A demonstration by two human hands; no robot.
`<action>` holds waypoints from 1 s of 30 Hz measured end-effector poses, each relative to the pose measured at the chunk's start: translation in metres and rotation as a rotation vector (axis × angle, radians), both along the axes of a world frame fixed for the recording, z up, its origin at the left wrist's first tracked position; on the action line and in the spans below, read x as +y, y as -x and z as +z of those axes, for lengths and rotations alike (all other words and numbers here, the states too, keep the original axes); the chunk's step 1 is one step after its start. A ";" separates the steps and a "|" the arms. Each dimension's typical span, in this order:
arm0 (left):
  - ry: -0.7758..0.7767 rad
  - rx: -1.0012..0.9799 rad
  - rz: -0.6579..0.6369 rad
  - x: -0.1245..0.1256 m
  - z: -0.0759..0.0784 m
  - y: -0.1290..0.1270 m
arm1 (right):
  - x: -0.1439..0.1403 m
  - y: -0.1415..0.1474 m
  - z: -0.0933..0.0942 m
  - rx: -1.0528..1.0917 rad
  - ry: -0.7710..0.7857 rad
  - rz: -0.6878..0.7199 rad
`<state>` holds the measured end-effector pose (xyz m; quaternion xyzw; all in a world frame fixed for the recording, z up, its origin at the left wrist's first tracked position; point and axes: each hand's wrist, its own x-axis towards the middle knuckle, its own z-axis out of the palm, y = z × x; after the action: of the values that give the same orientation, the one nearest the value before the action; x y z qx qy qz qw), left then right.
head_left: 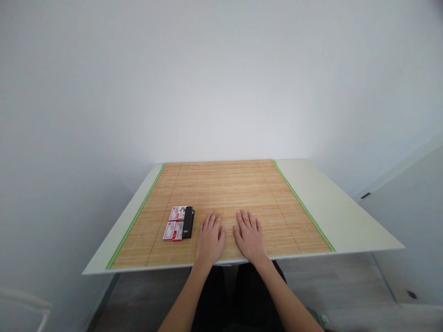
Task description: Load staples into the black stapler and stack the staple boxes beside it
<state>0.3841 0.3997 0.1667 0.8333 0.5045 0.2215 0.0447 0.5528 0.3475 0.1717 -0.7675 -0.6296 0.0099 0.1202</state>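
Observation:
My left hand (pixel 210 238) lies flat, palm down, on a bamboo mat (pixel 224 184) with green edging, near the table's front edge. To its right my right hand (pixel 250 236) rests the same way, fingers spread, holding nothing. Just left of my left hand, and apart from it, lies a black stapler (pixel 187 222). Against the stapler's left side sit several small white and red boxes, among them an upper one (pixel 178 213) with a picture on it and a lower one (pixel 169 230). What the boxes contain is hidden.
The white table (pixel 332 203) shows on both sides of the mat and meets a plain wall (pixel 221 92) at the back. A white cabinet panel (pixel 411 207) stands at the right. At the lower left is a white rail (pixel 26 297).

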 end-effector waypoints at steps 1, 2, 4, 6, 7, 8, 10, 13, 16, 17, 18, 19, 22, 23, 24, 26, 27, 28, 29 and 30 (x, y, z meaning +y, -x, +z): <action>0.003 0.000 -0.001 0.000 0.000 0.000 | 0.000 0.000 0.000 0.001 0.002 -0.001; 0.006 0.000 -0.002 0.000 -0.001 0.000 | 0.000 0.000 0.000 0.002 0.005 -0.001; 0.009 0.001 -0.005 0.000 -0.001 0.000 | 0.000 0.000 0.001 0.003 0.014 -0.004; 0.009 0.001 -0.005 0.000 -0.001 0.000 | 0.001 -0.001 0.001 0.002 0.020 -0.005; 0.008 0.001 -0.005 0.000 -0.001 -0.001 | 0.001 -0.001 0.001 0.000 0.020 -0.005; 0.008 0.000 -0.006 0.000 0.000 -0.001 | 0.001 -0.001 0.001 -0.002 0.019 -0.003; 0.008 -0.002 -0.004 -0.001 0.000 -0.002 | 0.001 -0.001 0.000 -0.007 0.013 -0.002; 0.009 -0.006 0.000 -0.002 0.001 -0.002 | 0.001 0.000 0.000 -0.017 0.003 -0.001; 0.014 -0.009 -0.002 -0.002 0.002 -0.002 | 0.001 0.000 0.000 -0.026 0.005 -0.002; 0.015 -0.010 -0.003 -0.002 0.002 -0.002 | 0.001 0.001 0.001 -0.028 0.007 -0.004; 0.014 -0.011 -0.004 -0.002 0.002 -0.001 | 0.000 0.001 0.001 -0.030 0.009 -0.005; 0.013 -0.013 -0.007 -0.002 0.002 -0.001 | 0.000 0.001 0.001 -0.032 0.010 -0.004; 0.007 -0.018 -0.014 -0.001 0.002 -0.001 | 0.001 0.001 0.003 -0.032 0.009 0.003; 0.004 -0.019 -0.014 -0.001 0.001 -0.001 | 0.001 0.001 0.003 -0.030 0.009 0.005; 0.002 -0.020 -0.013 -0.001 0.001 -0.001 | 0.001 0.001 0.003 -0.027 0.010 0.007; 0.001 -0.018 -0.010 -0.001 -0.001 -0.001 | 0.001 0.000 0.002 -0.024 0.007 0.011; 0.002 -0.015 -0.011 0.000 -0.002 -0.002 | 0.002 0.000 0.001 -0.023 0.002 0.013; 0.004 -0.012 -0.011 0.000 -0.003 -0.002 | 0.002 -0.001 0.000 -0.023 -0.005 0.015; 0.004 -0.012 -0.011 0.000 -0.004 -0.001 | 0.002 -0.001 -0.001 -0.024 -0.012 0.018; 0.002 -0.012 -0.010 0.001 -0.006 -0.001 | 0.003 -0.001 -0.003 -0.024 -0.019 0.020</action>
<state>0.3854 0.4003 0.1607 0.8343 0.5004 0.2258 0.0497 0.5538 0.3501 0.1689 -0.7600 -0.6389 -0.0040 0.1196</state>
